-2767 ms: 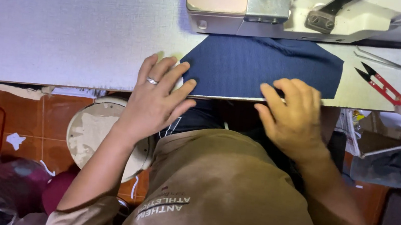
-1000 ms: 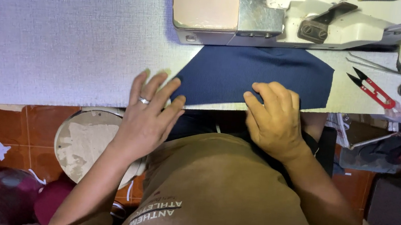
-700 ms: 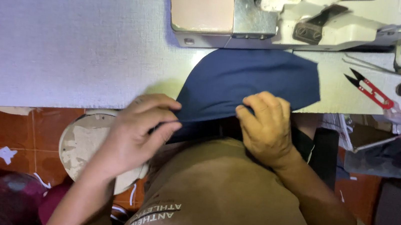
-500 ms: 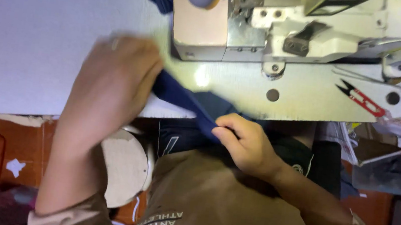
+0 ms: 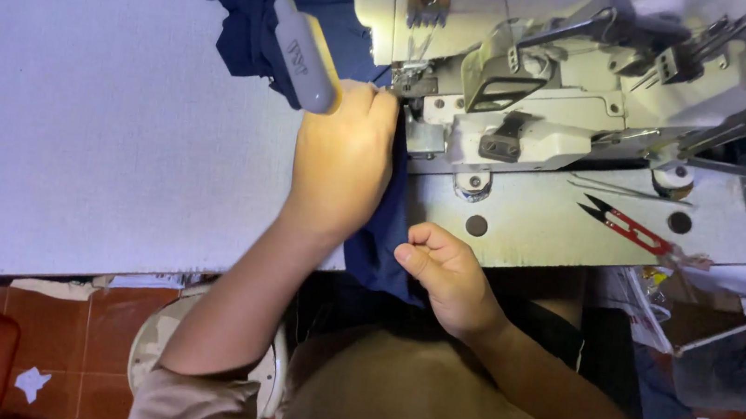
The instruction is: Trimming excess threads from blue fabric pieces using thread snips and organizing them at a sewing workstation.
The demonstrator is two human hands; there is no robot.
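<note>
Left hand [image 5: 343,164] lies palm-down on the navy fabric strip [image 5: 385,239], fingers closed together and pressed flat, fingertips [image 5: 383,100] right at the sewing machine [image 5: 533,115] needle area at 12 o'clock from the hand; whether it pinches the cloth underneath, cannot tell. Right hand [image 5: 442,274] sits at 5 o'clock from the left hand, near the table edge, fingers curled almost into a fist, thumb and forefinger nipping the near end of the fabric strip. The strip runs from the machine's foot down under the left hand to the right hand, its lower end hanging off the table edge over the lap. More navy cloth [image 5: 256,0] is bunched behind the machine at 11 o'clock. A grey lamp head [image 5: 304,57] hangs just above the left hand's knuckles. Red-handled thread snips [image 5: 628,226] lie on the machine bed at 3 o'clock, well apart from both hands. White table top [image 5: 122,115] spreads to 9 o'clock.
</note>
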